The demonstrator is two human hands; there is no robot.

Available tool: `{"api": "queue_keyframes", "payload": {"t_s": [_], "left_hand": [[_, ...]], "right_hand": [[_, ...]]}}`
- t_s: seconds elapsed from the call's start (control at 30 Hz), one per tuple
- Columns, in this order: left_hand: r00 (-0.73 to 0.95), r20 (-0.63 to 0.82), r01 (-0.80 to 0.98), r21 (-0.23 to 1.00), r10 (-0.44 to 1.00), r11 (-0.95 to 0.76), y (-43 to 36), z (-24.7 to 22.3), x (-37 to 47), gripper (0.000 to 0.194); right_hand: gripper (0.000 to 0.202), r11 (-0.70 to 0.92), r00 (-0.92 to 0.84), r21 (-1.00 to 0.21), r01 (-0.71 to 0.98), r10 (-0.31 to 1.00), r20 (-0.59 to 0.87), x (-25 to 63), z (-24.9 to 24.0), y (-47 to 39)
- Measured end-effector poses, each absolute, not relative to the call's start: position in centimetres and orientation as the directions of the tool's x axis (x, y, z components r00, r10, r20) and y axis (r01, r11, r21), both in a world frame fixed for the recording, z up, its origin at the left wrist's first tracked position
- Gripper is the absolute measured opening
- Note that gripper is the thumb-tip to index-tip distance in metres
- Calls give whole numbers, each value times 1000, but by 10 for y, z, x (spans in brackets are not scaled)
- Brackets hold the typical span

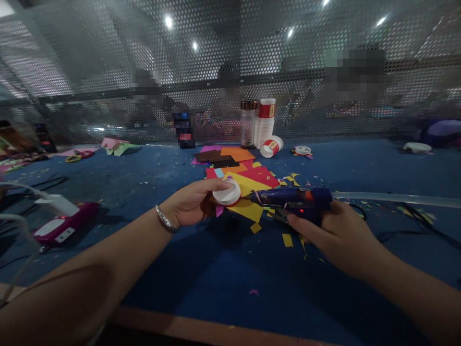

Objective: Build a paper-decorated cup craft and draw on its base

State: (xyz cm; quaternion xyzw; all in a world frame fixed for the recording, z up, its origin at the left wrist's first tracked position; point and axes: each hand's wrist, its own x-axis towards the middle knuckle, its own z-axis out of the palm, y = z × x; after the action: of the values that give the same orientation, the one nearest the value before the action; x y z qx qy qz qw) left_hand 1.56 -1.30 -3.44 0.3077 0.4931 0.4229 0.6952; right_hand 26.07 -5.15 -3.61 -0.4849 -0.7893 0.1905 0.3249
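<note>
Between the thumb and fingers of my left hand (196, 199) is a white paper cup (227, 193), its pale round base turned toward me. Scraps of coloured paper show at the cup's edge. My right hand (338, 230) is wrapped round the grip of a dark blue hot glue gun (291, 198). A red light glows on the gun's body, and a clear glue stick (392, 198) runs out of its back to the right. The gun's nozzle points left, close to the cup's edge; whether they touch I cannot tell. Yellow paper (248, 206) lies beneath.
Coloured sheets (237, 154) lie ahead, before a clear bottle (248, 127) and stacked paper cups (265, 127). One cup (271, 146) lies tipped over. At left are a purple power strip (68, 226) with a white plug and yellow-red scissors (79, 155). Perforated metal mesh (209, 62) stands behind.
</note>
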Motion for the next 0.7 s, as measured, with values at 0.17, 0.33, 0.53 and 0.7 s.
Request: {"api": "queue_keyframes", "payload": {"t_s": [0.17,0.33,0.53,0.7], "left_hand": [[182,-434,-283,836,882,470,-15,-30,18,10],[175,-442,-285,832,880,475,-16,-28,18,12],[197,-417,-282,843,887,459,-15,-32,15,6],[156,-438,-265,845,885,465,-15,-32,15,7]], "right_hand": [[31,454,-306,-605,654,890,338,261,-37,-52],[24,468,-316,-598,651,883,348,261,-38,-51],[25,464,-321,-583,667,885,338,262,-39,-51],[27,475,-321,-594,649,879,352,262,-38,-52]]}}
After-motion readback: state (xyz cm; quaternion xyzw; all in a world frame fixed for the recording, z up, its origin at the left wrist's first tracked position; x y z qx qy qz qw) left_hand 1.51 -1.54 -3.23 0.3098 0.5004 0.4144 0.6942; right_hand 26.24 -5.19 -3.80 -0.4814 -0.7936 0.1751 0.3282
